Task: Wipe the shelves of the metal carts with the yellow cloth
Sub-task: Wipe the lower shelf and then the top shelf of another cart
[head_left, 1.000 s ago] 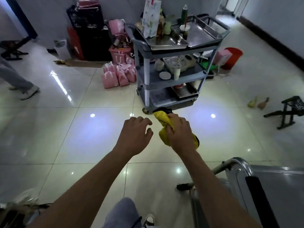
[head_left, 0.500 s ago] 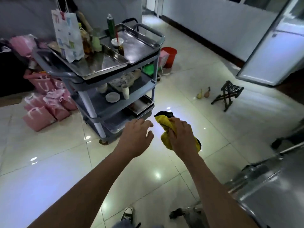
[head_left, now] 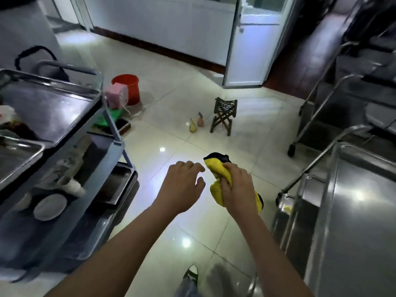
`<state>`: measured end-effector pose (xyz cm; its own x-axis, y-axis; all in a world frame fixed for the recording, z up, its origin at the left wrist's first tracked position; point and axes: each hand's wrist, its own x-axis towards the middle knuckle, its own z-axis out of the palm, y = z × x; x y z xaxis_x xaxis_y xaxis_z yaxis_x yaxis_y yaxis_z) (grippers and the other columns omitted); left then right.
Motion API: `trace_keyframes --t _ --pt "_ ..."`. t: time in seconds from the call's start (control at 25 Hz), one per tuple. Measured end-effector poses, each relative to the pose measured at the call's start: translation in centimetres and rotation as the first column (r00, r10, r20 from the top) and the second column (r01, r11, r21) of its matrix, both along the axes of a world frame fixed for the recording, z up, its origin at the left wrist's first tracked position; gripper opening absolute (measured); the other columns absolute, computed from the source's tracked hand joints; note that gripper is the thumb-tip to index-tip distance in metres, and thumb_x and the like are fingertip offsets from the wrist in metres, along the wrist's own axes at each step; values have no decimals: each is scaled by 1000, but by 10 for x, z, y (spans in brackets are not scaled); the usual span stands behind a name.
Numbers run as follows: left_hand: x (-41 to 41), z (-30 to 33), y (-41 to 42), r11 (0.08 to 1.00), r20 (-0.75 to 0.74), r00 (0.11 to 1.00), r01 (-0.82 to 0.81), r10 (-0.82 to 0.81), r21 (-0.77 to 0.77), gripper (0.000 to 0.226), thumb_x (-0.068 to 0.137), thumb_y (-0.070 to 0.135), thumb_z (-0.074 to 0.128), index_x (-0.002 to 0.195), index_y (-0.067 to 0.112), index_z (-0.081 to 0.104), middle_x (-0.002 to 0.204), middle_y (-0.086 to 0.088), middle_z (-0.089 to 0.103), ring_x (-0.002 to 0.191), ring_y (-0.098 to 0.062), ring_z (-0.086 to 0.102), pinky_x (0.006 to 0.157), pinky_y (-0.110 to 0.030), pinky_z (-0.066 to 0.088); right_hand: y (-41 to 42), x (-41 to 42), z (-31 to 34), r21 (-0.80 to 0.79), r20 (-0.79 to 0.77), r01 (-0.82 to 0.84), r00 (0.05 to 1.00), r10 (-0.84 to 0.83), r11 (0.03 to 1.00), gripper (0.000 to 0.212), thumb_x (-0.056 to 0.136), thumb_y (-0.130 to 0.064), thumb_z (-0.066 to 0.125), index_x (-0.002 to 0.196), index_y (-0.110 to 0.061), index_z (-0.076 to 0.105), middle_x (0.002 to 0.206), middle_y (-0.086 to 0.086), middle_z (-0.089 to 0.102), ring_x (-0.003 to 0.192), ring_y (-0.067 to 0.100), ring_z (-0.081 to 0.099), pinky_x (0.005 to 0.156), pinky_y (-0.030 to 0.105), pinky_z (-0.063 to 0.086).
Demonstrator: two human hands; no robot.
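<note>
Right hand [head_left: 236, 185] clenched around the bunched yellow cloth [head_left: 220, 179], held over the floor between the grey cart [head_left: 64, 129] at left and the steel cart [head_left: 353, 200] at right. Left hand [head_left: 182, 185] loosely spread, holding nothing. The cloth appears soft and light; any fold offers a grip.

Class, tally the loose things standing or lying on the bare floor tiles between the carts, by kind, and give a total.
Red bucket: 1
Folding stool: 1
Pink box: 1
Small pear-shaped objects: 2
Total: 5
</note>
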<state>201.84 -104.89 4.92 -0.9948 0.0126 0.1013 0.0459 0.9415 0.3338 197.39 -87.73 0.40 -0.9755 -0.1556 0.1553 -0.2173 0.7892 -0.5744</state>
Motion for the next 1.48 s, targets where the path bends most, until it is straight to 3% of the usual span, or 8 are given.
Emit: trace_keyframes --t 0.44,0.64,0.84,1.12,1.24,1.48 --pt "-247 7 88 884 23 885 466 -465 -38 34 101 34 45 132 26 58 126 4 62 118 -23 50 103 -37 34 80 -166 -8 -33 10 428 904 -428 903 41 99 -23 53 140 -23 49 133 4 56 118 25 48 102 41 40" --pt "-344 -22 107 758 109 756 652 -645 -39 35 101 35 43 133 26 57 127 4 61 119 -23 50 104 -36 34 95 -221 -43 -8 86 607 792 -605 794 43 100 -25 55 142 -23 48 135 5 54 123 25 48 104 42 41" --pt "-433 -46 130 554 160 554 831 -817 -48 36 101 32 44 133 24 58 129 2 61 119 -24 51 104 -36 34 88 -267 -61 -42 146 790 611 -778 612 43 98 -23 57 140 -19 51 138 7 54 128 27 48 108 47 40" --pt "-481 -93 202 292 277 275 956 -921 22 42 98 36 37 132 22 58 129 0 61 123 -25 49 107 -38 33 114 -292 -111 -6 230 938 338 -913 346 38 98 -23 56 136 -18 56 130 10 59 115 30 53 99 44 43" --pt "-503 -126 236 205 336 195 979 -921 -6 45 97 36 34 128 16 59 125 -4 62 120 -29 50 105 -41 34 131 -312 -152 -35 293 966 253 -922 254 37 96 -18 61 132 -14 58 125 14 61 111 34 53 96 45 43" --pt "-566 -231 307 185 359 147 980 -922 75 34 99 26 45 130 19 59 127 -2 61 116 -24 51 104 -38 36 190 -374 -256 35 412 979 168 -895 199 39 99 -21 55 138 -15 53 134 14 58 119 32 51 99 42 42"
